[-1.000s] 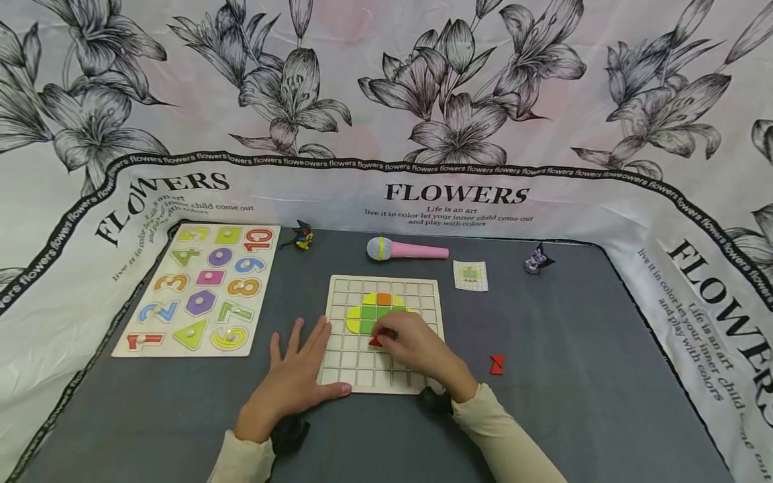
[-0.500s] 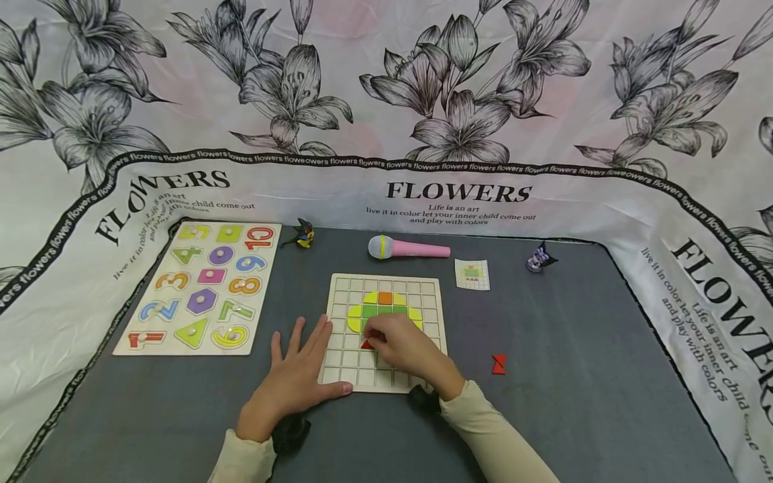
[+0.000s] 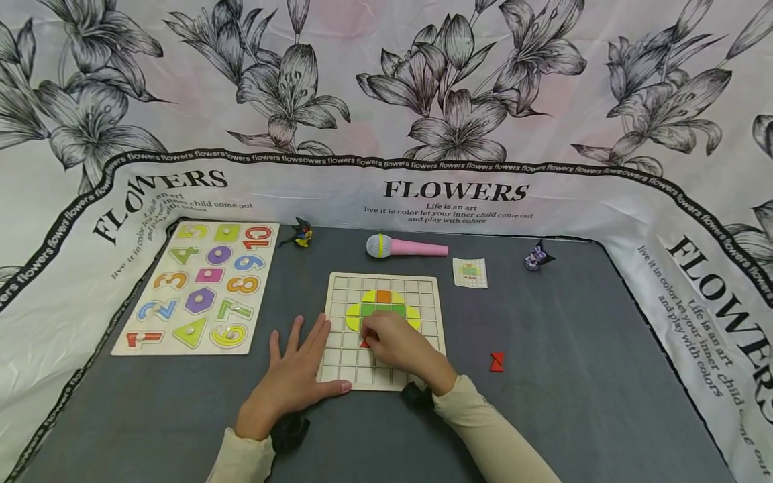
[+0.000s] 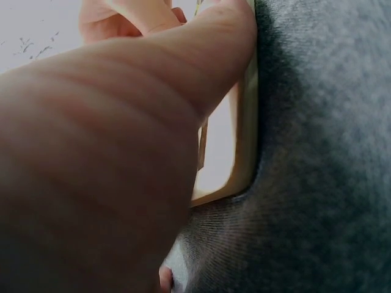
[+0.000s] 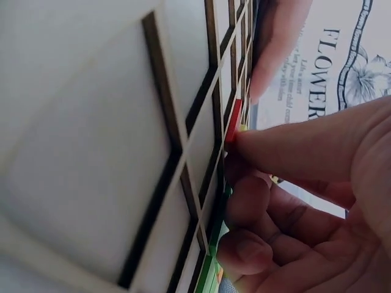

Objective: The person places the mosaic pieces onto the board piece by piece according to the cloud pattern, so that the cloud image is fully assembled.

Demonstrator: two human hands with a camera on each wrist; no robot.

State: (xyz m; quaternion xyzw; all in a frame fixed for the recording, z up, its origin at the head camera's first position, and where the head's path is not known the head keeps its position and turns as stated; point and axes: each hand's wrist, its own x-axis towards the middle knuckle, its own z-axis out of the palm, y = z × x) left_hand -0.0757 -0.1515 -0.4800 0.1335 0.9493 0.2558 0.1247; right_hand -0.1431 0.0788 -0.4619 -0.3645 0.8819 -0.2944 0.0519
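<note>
A square wooden grid board [image 3: 339, 359] lies in the middle of the table. Yellow curved pieces [image 3: 353, 318], green squares [image 3: 398, 310] and an orange square [image 3: 383, 296] fill cells in its upper part. My right hand [image 3: 398, 342] pinches a red triangle piece [image 5: 233, 121] between thumb and fingers, right at the cells below the green squares. The hand covers part of the pattern in the head view. My left hand [image 3: 300, 365] lies with fingers spread at the board's left edge, the thumb along its lower left corner.
Two red triangles [image 3: 497, 362] lie right of the board. A small pattern card [image 3: 470, 273] and a pink toy microphone [image 3: 417, 247] are behind it. A number-and-shape puzzle board [image 3: 199, 288] stands left. Small figurines, one yellow-black [image 3: 302, 235], one purple [image 3: 536, 257], sit at the back.
My right hand has shifted slightly left over the board with the red triangle, then stayed almost still. The left hand has kept its place.
</note>
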